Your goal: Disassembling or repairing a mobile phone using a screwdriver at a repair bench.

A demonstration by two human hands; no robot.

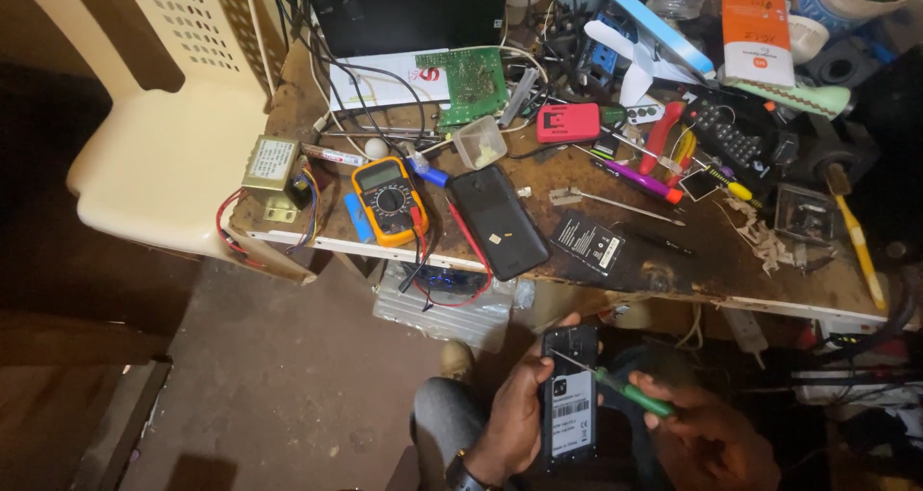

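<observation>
My left hand (516, 409) grips a black phone (568, 397) with its back cover off, held upright low in the view below the bench edge. My right hand (705, 431) holds a green-handled screwdriver (630, 392), whose thin metal tip rests on the upper part of the open phone. A wristwatch shows on my left wrist. On the bench above lie a black phone back cover (497, 221) and a flat black battery (588, 241).
A cluttered wooden bench (731, 270) carries a yellow multimeter (387, 200) with red and black leads, a transformer (272, 167), a green circuit board (472, 84), a red box, screwdrivers, remotes and wires. A cream plastic chair (163, 135) stands at left. Bare floor lies below.
</observation>
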